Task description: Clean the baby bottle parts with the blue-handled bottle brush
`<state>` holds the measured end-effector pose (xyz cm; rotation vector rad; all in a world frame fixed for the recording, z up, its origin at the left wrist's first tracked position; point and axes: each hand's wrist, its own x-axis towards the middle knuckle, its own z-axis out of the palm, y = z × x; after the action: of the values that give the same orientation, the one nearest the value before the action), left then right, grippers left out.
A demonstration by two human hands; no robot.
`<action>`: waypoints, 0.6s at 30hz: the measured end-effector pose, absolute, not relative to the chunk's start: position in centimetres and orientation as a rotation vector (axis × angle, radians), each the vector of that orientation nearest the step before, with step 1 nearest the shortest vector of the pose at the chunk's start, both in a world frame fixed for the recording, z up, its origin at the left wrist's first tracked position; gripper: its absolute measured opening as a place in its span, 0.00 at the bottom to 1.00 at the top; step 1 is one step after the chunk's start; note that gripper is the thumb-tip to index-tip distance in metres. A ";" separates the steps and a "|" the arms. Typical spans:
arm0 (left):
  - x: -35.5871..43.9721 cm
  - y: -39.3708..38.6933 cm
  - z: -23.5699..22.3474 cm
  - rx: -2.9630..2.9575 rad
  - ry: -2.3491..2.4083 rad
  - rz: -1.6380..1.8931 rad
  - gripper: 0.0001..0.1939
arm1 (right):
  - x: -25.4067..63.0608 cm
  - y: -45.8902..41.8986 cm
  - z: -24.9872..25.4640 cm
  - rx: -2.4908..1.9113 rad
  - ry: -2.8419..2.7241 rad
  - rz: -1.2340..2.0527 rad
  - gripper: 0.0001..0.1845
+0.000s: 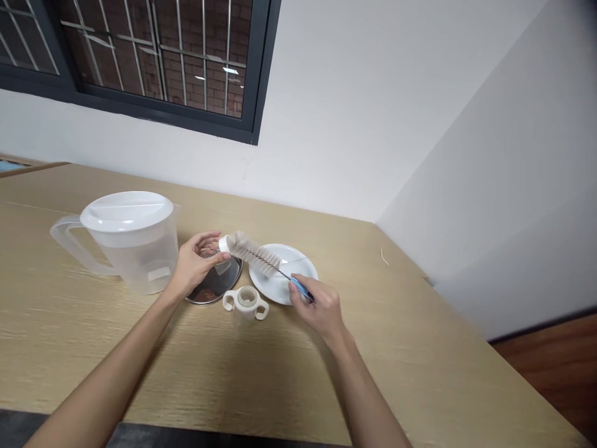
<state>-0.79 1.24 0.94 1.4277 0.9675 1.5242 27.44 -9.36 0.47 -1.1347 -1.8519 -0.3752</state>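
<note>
My right hand (321, 303) is closed around the blue handle of a bottle brush (254, 254), whose pale bristles point up and to the left. The brush tip is at the white rim of a small clear bottle (224, 244), which my left hand (193, 264) grips between thumb and fingers; most of its body is hidden by the fingers. Whether the bristles are inside the rim I cannot tell. Below the brush stands a clear cup with two cream handles (246, 301). Under my left hand lies a shiny metal tray (212, 291), and behind my right hand a white plate (301, 264).
A translucent pitcher (133, 246) with a white lid stands to the left of my left hand. A thin pale strip (384, 256) lies on the wooden table (401, 348) at the right. Behind the table are a white wall (326, 124) and a barred window (163, 62).
</note>
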 end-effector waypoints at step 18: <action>-0.8 1.2 1.0 1.433 0.986 1.530 0.33 | 27.8 -9.0 0.2 -1.212 -1.796 -0.409 0.08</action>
<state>-0.80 1.25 0.98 1.4327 0.9861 1.5298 27.85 -9.01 0.19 -1.2119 -1.7955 -0.4089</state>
